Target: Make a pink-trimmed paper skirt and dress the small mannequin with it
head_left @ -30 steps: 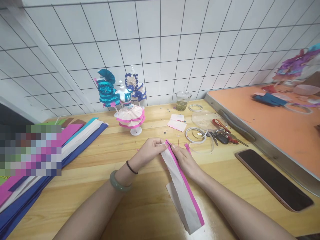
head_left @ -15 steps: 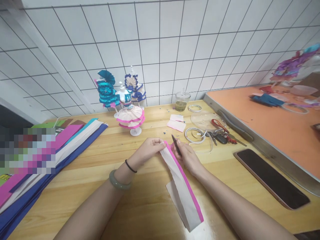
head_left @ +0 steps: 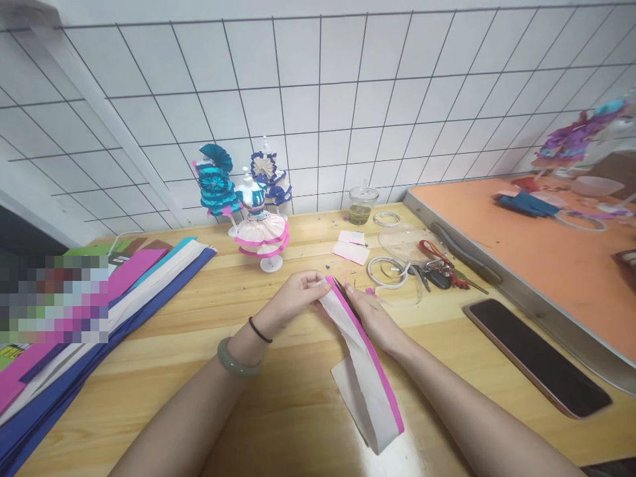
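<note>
Trimming, seemingly, pink-edged white strip (head_left: 366, 363) over table (head_left: 293, 411): left hand (head_left: 301, 291) is pinching far end, right hand (head_left: 373, 319) is gripping dark tool (head_left: 340, 287) along pink edge; next move likely calling for tension.

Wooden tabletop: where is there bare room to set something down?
The tabletop is bare between the stacked paper sheets and the left forearm, with a narrower bare patch between the right forearm and the smartphone. It is crowded beyond the right hand: white rings, keys and a clear plastic disc lie toward the orange board.
</note>
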### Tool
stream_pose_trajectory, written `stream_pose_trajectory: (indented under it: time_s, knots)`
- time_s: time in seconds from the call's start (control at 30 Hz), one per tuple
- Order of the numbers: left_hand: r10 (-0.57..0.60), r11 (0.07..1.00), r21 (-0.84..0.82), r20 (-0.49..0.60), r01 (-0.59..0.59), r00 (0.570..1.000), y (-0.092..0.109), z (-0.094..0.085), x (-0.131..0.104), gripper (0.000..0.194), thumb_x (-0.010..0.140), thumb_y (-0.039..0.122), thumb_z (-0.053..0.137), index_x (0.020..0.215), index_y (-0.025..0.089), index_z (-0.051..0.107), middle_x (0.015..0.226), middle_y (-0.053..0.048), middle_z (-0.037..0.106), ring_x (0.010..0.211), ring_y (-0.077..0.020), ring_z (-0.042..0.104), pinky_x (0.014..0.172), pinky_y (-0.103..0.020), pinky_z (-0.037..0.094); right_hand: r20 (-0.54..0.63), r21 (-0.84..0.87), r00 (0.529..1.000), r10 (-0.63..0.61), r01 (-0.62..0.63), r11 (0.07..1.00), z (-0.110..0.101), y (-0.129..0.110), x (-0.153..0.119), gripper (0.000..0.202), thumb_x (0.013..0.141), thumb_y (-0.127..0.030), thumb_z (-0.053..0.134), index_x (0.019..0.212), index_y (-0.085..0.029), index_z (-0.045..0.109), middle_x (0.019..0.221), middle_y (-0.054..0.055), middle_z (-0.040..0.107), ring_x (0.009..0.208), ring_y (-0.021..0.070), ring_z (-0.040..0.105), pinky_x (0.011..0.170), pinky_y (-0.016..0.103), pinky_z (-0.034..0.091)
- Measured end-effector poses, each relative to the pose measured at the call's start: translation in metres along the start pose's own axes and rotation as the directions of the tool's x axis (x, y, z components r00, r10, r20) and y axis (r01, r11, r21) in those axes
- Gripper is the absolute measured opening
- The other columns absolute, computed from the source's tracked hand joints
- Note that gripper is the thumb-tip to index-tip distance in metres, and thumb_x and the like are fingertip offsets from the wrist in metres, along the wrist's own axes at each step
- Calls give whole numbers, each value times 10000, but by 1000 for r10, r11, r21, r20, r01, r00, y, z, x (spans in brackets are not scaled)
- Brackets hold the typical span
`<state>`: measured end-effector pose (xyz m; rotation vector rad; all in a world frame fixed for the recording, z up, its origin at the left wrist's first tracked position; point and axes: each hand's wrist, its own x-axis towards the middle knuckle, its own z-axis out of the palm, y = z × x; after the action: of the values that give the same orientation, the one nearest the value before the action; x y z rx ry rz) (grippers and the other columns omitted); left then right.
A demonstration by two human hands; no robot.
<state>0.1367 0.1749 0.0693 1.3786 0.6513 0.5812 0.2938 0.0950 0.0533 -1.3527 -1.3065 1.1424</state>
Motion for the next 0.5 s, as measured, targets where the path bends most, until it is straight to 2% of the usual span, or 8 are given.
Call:
stream_pose_trajectory:
  time_s: [0.13,0.3,0.4,0.5]
  knots:
    - [-16,1000,4,11,16,1000,-1,-1,1,267,739,389,661,753,133,586,691,1,595,638,-101,551,655,-236,420,53,74,998,-28,24,997,0,4,0,495,887,-580,374,987,-206,682,1022,47,688,1062,240,556,919,363,411]
    - [-35,998,59,19,34,999,-1,-1,1,293,750,411,646,733,123,596,689,-11,601,642,-108,547,665,-246,413,52,71,998,-44,40,997,0,9,1,499,876,-596,383,1013,-219,681,1030,49,686,1036,241,568,918,376,409]
    - [-17,998,57,16,16,1000,-1,-1,1,284,751,406,647,743,127,592,698,-5,597,647,-104,543,673,-248,417,12,25,999,-35,35,999,0,9,1,519,880,-606,356,976,-208,675,966,51,687,934,232,584,859,368,419]
    - [7,998,56,25,-9,1000,-1,-1,1,267,747,394,654,770,135,591,709,4,590,663,-101,542,684,-243,418,-61,-13,998,-10,9,1000,0,9,2,533,861,-643,349,787,-200,637,691,21,618,664,184,536,655,317,418]
